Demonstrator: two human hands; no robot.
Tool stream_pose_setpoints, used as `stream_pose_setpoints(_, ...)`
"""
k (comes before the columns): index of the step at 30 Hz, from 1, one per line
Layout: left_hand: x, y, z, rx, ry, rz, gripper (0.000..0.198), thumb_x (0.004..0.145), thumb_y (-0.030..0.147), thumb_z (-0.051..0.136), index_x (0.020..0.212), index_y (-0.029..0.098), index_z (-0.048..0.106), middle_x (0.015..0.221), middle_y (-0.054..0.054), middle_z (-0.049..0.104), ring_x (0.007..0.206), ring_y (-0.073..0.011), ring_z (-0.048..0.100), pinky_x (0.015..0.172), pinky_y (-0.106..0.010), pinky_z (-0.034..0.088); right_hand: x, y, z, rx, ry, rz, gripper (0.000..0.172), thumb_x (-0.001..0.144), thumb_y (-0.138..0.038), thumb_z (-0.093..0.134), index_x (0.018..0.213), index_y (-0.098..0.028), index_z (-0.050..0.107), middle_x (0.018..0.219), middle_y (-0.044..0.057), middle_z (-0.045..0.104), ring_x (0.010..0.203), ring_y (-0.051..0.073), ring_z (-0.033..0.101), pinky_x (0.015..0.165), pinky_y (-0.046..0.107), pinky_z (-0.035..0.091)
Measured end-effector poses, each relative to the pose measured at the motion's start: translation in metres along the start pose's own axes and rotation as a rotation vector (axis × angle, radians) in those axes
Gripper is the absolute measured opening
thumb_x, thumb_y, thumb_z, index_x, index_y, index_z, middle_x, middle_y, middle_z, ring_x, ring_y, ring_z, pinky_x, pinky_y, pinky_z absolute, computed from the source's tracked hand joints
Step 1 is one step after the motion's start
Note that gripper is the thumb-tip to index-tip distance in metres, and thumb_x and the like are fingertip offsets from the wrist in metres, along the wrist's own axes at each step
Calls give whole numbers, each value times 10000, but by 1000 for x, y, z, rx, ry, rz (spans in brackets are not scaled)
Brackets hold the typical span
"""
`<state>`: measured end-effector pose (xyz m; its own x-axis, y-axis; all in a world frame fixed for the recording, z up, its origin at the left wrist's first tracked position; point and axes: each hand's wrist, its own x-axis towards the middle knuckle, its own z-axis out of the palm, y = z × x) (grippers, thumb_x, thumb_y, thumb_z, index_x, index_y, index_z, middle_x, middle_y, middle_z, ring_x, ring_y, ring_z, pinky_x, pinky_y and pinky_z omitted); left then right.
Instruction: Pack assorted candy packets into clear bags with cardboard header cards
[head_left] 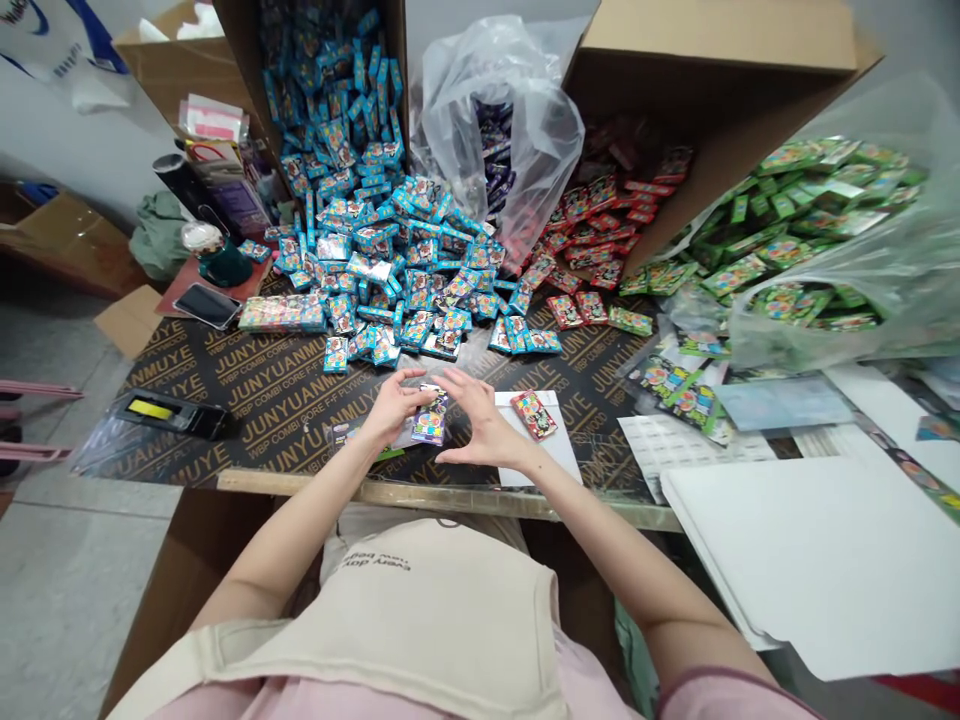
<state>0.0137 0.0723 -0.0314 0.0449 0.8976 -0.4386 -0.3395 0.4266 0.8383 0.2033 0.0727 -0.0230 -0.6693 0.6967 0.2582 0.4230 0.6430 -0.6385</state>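
Observation:
A small purple box (429, 422) with a colourful print is near the table's front edge, in front of my body. My left hand (396, 408) grips its upper left side, thumb across the front. My right hand (480, 420) is open around the box's right side, thumb and fingers spread apart; its fingertips are close to the box's top, and whether they touch it I cannot tell. Just right of this hand, a red box (534, 415) rests on a white sheet (566, 440). Under my left hand lies a clear bag with something green, partly hidden.
A large heap of blue boxes (405, 250) spills from a carton. Behind are a plastic bag (499, 90) of purple boxes, red boxes (592, 220) and bagged green boxes (787, 240). A tape dispenser (172, 412) and phone (208, 305) lie left; white card sheets (817, 560) lie right.

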Motion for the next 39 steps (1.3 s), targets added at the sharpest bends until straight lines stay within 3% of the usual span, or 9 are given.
stream_pose_setpoints(4,-10,-8,-7,210,-39,103,807,585,415,819,1261,147,469,843,-71,698,788,-211,666,736,-332,497,-1,1,8,-9,71,59,828,634,-324,727,1379,-235,378,1269,110,550,1204,318,484,1007,473,329)
stream_pose_setpoints(8,-20,-17,-38,995,-73,448,975,517,460,855,1371,233,444,1363,-153,496,1290,-360,420,1071,-516,301,-12,21,14,-88,202,176,658,589,-239,681,1215,-204,484,1155,102,591,1107,315,526,946,445,340)
stream_pose_setpoints(11,-24,-27,-55,1420,-123,495,1119,494,392,874,1460,245,329,1279,-139,524,1233,-376,442,1069,-551,269,-19,38,22,-117,148,170,616,619,-254,702,1195,-212,488,1166,101,607,1127,321,533,978,479,291)
stream_pose_setpoints(20,-20,-25,-65,1118,-255,517,1192,586,272,804,1522,245,68,1265,-101,518,1177,-284,510,1044,-450,371,-20,49,26,333,-43,111,889,642,-504,784,1365,-248,335,1370,132,498,1261,293,491,1077,464,282)
stream_pose_setpoints(24,-17,-23,-61,1081,-188,512,1148,615,331,791,1517,260,85,1261,-91,535,1165,-278,536,1034,-459,382,-24,40,28,192,92,209,1145,582,-647,768,1477,-246,179,1430,161,438,1370,344,346,1118,536,173)
stream_pose_setpoints(28,-7,-28,-54,1101,-158,550,1131,623,366,786,1514,246,99,1249,-92,551,1159,-283,542,1017,-458,401,-26,41,29,117,104,126,804,862,-554,546,1498,-237,171,1219,102,624,1249,269,489,1099,512,203)
stream_pose_setpoints(31,-1,-35,-50,1171,-187,571,1113,636,334,771,1516,243,96,1248,-96,546,1159,-288,533,1016,-465,403,-13,79,1,-66,258,241,563,916,-485,473,1419,-256,366,1325,111,561,1245,271,475,1070,489,240)
stream_pose_setpoints(34,1,-42,-51,1281,-205,594,1090,645,284,753,1519,246,104,1241,-101,535,1156,-292,524,1013,-468,405,3,147,-52,-353,603,659,600,884,-449,521,1413,-201,384,1373,169,496,1266,325,408,1025,508,272)
stream_pose_setpoints(39,4,-46,-56,1432,-214,590,973,628,292,775,1474,261,295,1228,-106,545,1151,-307,518,1022,-497,387,13,223,-116,-419,508,891,514,821,-369,579,1268,-116,553,1216,234,578,1158,369,450,937,517,345)
